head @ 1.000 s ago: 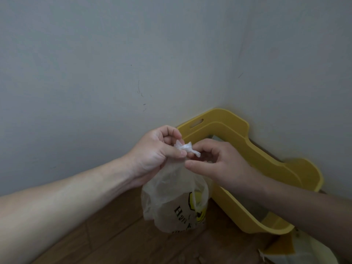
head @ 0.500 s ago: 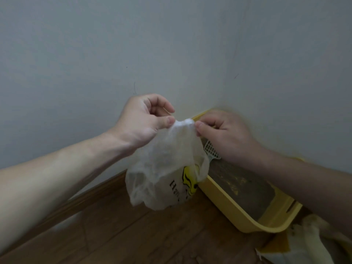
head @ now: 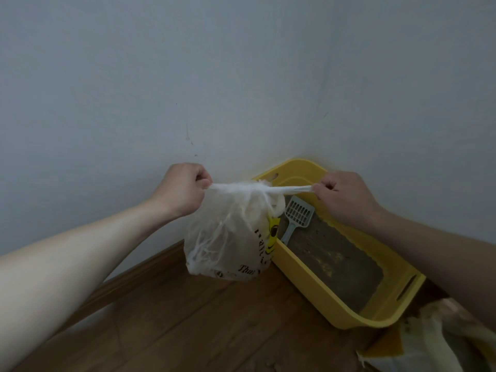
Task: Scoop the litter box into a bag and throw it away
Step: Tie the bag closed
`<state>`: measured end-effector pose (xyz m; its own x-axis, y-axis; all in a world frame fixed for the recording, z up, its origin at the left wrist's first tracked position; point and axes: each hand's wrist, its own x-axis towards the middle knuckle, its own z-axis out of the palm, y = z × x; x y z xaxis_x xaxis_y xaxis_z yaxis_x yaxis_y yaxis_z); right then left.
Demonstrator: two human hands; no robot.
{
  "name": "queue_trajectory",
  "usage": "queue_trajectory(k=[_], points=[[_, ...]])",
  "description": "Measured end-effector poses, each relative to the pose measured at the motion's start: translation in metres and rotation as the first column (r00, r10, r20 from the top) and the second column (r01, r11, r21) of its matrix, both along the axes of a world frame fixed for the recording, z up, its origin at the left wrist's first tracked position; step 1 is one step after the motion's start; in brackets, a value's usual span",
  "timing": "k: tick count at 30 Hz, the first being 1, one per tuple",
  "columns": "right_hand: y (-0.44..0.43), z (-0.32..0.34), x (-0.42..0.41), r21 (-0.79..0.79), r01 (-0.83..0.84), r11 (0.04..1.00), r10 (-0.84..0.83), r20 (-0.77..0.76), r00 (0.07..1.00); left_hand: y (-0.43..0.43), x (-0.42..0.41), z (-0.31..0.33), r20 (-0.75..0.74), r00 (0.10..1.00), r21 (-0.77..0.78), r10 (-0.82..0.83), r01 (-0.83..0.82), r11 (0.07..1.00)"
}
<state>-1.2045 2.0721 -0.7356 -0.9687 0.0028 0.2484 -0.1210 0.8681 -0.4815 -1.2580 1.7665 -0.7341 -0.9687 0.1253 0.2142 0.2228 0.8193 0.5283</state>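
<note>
A translucent white plastic bag (head: 228, 237) with black lettering and a yellow print hangs in the air in front of the wall corner. My left hand (head: 182, 190) grips one twisted handle of the bag, and my right hand (head: 343, 197) pinches the other, the two stretched taut apart above a knot. Behind the bag, a yellow litter box (head: 322, 299) sits in the corner, filled with brown litter. A pale blue slotted scoop (head: 296, 217) lies in it near the far end.
Grey walls (head: 241, 76) meet in a corner right behind the box. The floor (head: 201, 326) is brown wood with a skirting board along the left wall. A crumpled cream and yellow bag (head: 434, 342) lies at the bottom right beside the box.
My hands have moved apart, drawing the bag's handles out tight sideways. The view has shifted, and more of the litter box and the scoop now shows.
</note>
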Motion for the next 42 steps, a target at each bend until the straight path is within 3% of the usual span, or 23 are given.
queue_trajectory(k=[10, 15, 20, 24, 27, 31, 34, 42], points=[[0.035, -0.04, 0.005, 0.089, 0.104, 0.991, -0.116, 0.138, 0.984, -0.023, 0.003, -0.036, 0.126, 0.978, -0.038, 0.169, -0.166, 0.985], [0.033, -0.051, 0.01, 0.078, 0.116, 0.99, -0.129, 0.186, 0.974, -0.033, 0.005, -0.051, 0.15, 0.974, -0.079, 0.17, -0.16, 0.984], [0.04, -0.051, 0.006, -0.022, 0.166, 0.986, -0.158, 0.211, 0.965, -0.036, 0.011, -0.057, 0.158, 0.981, -0.079, 0.11, -0.098, 0.992], [0.046, -0.042, 0.004, -0.247, 0.206, 0.947, -0.132, 0.283, 0.95, -0.031, 0.016, -0.051, 0.188, 0.98, 0.093, 0.061, -0.079, 0.993], [0.048, -0.035, 0.006, -0.424, 0.239, 0.874, -0.093, 0.336, 0.937, -0.024, 0.019, -0.037, 0.213, 0.976, 0.341, 0.039, -0.112, 0.933], [0.038, -0.025, 0.007, -0.738, 0.272, 0.618, 0.035, 0.371, 0.928, -0.009, 0.021, -0.016, 0.235, 0.972, 0.54, 0.012, -0.141, 0.829], [0.028, -0.016, 0.008, -0.847, 0.269, 0.459, 0.183, 0.387, 0.904, 0.001, 0.023, -0.004, 0.27, 0.962, 0.644, -0.033, -0.156, 0.749], [-0.001, 0.011, 0.012, -0.917, 0.167, 0.362, 0.289, 0.28, 0.916, 0.025, 0.032, 0.018, 0.294, 0.943, 0.769, -0.154, -0.138, 0.625]])
